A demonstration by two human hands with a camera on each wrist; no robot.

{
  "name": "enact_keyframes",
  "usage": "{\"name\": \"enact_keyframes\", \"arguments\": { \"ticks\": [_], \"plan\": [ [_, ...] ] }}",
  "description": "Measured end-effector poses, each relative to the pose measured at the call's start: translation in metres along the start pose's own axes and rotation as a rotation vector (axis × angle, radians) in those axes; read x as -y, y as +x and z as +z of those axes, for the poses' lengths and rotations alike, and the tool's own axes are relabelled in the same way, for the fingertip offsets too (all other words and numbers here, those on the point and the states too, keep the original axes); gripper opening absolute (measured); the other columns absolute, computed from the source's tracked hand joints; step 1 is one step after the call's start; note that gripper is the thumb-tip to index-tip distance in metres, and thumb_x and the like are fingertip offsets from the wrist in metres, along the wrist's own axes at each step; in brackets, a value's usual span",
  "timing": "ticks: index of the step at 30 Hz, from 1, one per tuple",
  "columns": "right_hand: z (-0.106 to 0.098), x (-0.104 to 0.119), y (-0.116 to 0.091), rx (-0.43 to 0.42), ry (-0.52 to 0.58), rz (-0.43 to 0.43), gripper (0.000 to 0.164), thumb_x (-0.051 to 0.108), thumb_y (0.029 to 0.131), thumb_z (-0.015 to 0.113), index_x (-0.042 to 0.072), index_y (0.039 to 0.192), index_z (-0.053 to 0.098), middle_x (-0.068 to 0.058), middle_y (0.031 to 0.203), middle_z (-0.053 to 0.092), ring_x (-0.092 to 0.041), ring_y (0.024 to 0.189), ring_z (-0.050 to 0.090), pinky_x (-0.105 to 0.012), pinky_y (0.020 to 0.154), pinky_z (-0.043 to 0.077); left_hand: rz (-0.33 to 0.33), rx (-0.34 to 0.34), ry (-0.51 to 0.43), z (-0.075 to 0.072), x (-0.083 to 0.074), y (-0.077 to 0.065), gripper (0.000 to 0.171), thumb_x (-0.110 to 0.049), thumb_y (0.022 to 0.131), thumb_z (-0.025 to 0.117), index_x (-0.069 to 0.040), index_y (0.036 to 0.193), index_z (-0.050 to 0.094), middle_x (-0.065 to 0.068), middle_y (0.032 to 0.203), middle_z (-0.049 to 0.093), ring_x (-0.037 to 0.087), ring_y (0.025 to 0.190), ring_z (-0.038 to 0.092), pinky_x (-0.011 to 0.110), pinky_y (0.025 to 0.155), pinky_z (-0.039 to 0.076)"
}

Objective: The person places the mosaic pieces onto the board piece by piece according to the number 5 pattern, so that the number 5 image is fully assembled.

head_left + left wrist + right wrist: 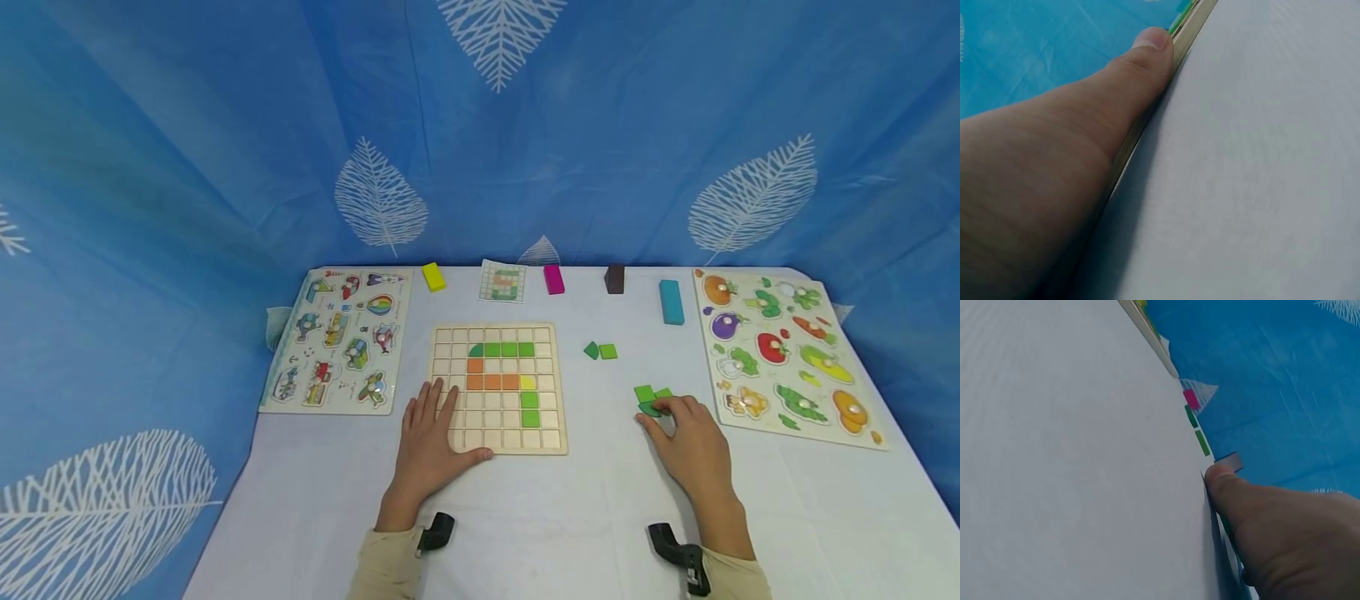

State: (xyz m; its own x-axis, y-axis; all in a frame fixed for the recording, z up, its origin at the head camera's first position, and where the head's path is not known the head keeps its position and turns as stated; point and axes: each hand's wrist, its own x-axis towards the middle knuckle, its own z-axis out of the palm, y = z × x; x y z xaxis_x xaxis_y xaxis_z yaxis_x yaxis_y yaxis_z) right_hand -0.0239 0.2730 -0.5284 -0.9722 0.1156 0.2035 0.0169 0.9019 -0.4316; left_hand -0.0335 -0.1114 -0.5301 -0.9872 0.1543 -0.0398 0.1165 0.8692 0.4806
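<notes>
My left hand lies spread over the lower left of a wooden grid board, its thumb along the near edge. On the board, green, orange and yellow tiles form a bent line, with a dark green rounded piece at its upper left. Off to the right, my right hand pinches a dark green piece between thumb and fingers, low at the table. Green square tiles lie against it, partly covered by the fingers. Nearer the board sit a dark green rounded piece and a green square.
A pattern card lies behind the board. Along the back are yellow, magenta, dark brown and teal blocks. A vehicle puzzle lies left, a vegetable puzzle right. Blue cloth hangs behind.
</notes>
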Motion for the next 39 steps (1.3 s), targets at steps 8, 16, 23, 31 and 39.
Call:
{"name": "enact_keyframes", "arguments": {
  "ticks": [8, 16, 23, 31, 39],
  "plan": [
    [0.006, 0.006, 0.002, 0.031, 0.055, -0.113, 0.02, 0.015, 0.089, 0.078, 0.005, 0.105, 0.072, -0.016, 0.107, 0.071, -0.038, 0.106, 0.064, -0.057, 0.09, 0.053, 0.0, -0.003, -0.008, 0.001, 0.001, -0.001, 0.117, -0.074, 0.071, 0.076, -0.014, 0.161, 0.033, 0.011, 0.172, 0.016, 0.033, 0.161, 0.008, 0.057, 0.128, 0.012],
    [0.016, 0.021, 0.0, 0.055, 0.11, -0.176, 0.022, 0.016, 0.088, 0.08, 0.01, 0.108, 0.072, -0.013, 0.117, 0.071, -0.035, 0.114, 0.063, -0.054, 0.096, 0.052, 0.005, -0.008, -0.018, 0.002, 0.001, -0.002, 0.116, -0.074, 0.071, 0.077, -0.014, 0.16, 0.034, 0.011, 0.172, 0.017, 0.034, 0.16, 0.009, 0.057, 0.128, 0.011],
    [0.022, 0.026, 0.001, 0.065, 0.115, -0.157, 0.024, 0.019, 0.088, 0.08, 0.009, 0.108, 0.071, -0.014, 0.116, 0.069, -0.037, 0.115, 0.062, -0.056, 0.095, 0.053, 0.011, -0.013, -0.022, 0.0, 0.001, -0.001, 0.116, -0.072, 0.071, 0.078, -0.013, 0.16, 0.034, 0.012, 0.172, 0.017, 0.034, 0.16, 0.009, 0.058, 0.128, 0.011],
    [0.017, 0.023, 0.003, 0.144, 0.187, -0.175, 0.034, 0.012, 0.089, 0.078, 0.012, 0.122, 0.07, -0.011, 0.124, 0.07, -0.026, 0.099, 0.066, -0.043, 0.079, 0.056, 0.011, -0.017, -0.021, 0.002, 0.002, 0.0, 0.117, -0.074, 0.071, 0.076, -0.014, 0.161, 0.033, 0.011, 0.172, 0.016, 0.033, 0.161, 0.008, 0.057, 0.128, 0.011],
    [0.022, 0.031, 0.002, 0.202, 0.168, -0.179, 0.033, 0.018, 0.093, 0.076, 0.012, 0.124, 0.067, -0.005, 0.12, 0.071, -0.013, 0.088, 0.059, -0.035, 0.074, 0.052, 0.004, -0.018, -0.015, 0.003, 0.004, -0.001, 0.116, -0.075, 0.071, 0.076, -0.014, 0.161, 0.034, 0.011, 0.172, 0.016, 0.033, 0.161, 0.008, 0.057, 0.128, 0.012]
  ]
}}
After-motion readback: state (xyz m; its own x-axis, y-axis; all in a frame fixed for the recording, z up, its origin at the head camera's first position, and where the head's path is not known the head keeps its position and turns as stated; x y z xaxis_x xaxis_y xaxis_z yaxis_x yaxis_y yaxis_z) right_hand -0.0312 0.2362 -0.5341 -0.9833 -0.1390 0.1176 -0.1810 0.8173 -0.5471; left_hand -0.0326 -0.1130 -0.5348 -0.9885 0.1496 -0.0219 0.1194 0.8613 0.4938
